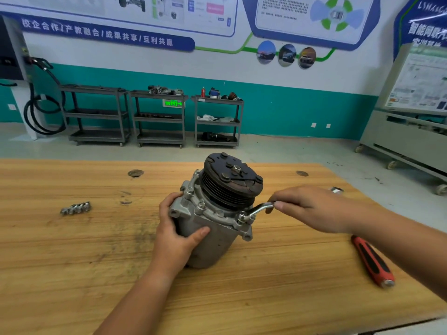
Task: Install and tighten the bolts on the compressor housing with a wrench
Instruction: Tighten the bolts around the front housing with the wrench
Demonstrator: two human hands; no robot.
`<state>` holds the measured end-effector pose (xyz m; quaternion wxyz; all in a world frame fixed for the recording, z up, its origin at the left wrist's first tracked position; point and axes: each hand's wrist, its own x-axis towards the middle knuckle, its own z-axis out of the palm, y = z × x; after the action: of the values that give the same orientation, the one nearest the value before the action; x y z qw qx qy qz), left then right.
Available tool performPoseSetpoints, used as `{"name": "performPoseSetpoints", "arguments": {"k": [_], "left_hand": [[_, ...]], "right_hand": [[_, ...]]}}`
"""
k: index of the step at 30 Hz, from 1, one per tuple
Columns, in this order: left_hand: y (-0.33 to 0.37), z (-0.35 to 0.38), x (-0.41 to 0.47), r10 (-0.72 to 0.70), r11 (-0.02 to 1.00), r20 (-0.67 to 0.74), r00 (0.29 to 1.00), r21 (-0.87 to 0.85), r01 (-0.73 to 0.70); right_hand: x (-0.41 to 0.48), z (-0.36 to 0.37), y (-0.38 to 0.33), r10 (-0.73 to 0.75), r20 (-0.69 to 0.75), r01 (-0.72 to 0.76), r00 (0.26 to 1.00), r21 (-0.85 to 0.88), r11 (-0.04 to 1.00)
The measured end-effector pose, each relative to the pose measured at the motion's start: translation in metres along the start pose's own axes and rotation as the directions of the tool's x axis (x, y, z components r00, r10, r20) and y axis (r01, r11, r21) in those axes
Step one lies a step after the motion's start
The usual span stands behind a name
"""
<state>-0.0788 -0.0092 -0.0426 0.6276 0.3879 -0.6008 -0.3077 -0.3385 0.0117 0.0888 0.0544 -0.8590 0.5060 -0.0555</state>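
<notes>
Roughly midway, I'd say: what look like loose bolts (75, 208) sit near the surface's (72, 274) left edge, not yet fitted. The left grip (174, 235) is wrapped around the compressor housing (212, 238), which stands mid-surface with its black pulley (232, 182) tilted away. Several bolt heads (201, 204) are already seated round the flange. The wrench (258, 209) sits on one at the right, and the right grip (312, 209) pinches its handle. The housing is dull grey cast metal, a bit grimy. A red-and-black screwdriver (372, 261) lies near the right edge.
</notes>
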Motion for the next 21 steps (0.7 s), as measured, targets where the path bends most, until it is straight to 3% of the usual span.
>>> {"name": "performPoseSetpoints", "arguments": {"k": [4, 7, 10, 11, 13, 15, 16, 18, 21], "left_hand": [[0.000, 0.000, 0.000, -0.004, 1.000, 0.002, 1.000, -0.007, 0.004], [-0.001, 0.000, 0.000, -0.001, 1.000, 0.000, 1.000, -0.027, 0.001], [-0.003, 0.001, -0.001, 0.005, 0.999, -0.006, 1.000, -0.038, -0.005], [-0.003, 0.001, 0.000, 0.001, 0.999, -0.010, 1.000, -0.036, -0.001], [-0.003, 0.001, 0.001, 0.002, 1.000, -0.012, 1.000, -0.028, -0.002], [-0.005, 0.001, 0.001, -0.014, 1.000, -0.015, 1.000, -0.028, 0.014], [-0.005, 0.000, 0.001, -0.022, 0.999, -0.015, 1.000, -0.031, 0.022], [-0.003, 0.000, 0.000, -0.018, 0.999, -0.008, 1.000, -0.027, 0.018], [-0.003, 0.004, 0.000, -0.043, 0.994, -0.021, 0.999, -0.101, 0.041]], "right_hand": [[0.018, -0.019, 0.003, -0.050, 0.134, 0.050, 0.990, 0.005, 0.999], [0.029, -0.027, 0.004, -0.021, 0.255, -0.007, 0.967, 0.107, 0.994], [0.025, -0.028, 0.002, 0.010, 0.515, -0.166, 0.857, 0.257, 0.952], [0.019, -0.026, 0.001, -0.027, 0.616, -0.283, 0.787, 0.400, 0.872], [0.006, -0.016, -0.012, -0.195, 0.695, -0.519, 0.692, 0.667, 0.536], [-0.009, 0.001, -0.031, -0.314, 0.612, -0.593, 0.726, 0.788, 0.167], [-0.015, 0.011, -0.044, -0.317, 0.553, -0.574, 0.770, 0.818, 0.031], [-0.023, 0.031, -0.077, -0.186, 0.437, -0.469, 0.880, 0.860, -0.200], [-0.014, 0.048, -0.121, 0.018, 0.259, -0.198, 0.966, 0.781, -0.593]]}}
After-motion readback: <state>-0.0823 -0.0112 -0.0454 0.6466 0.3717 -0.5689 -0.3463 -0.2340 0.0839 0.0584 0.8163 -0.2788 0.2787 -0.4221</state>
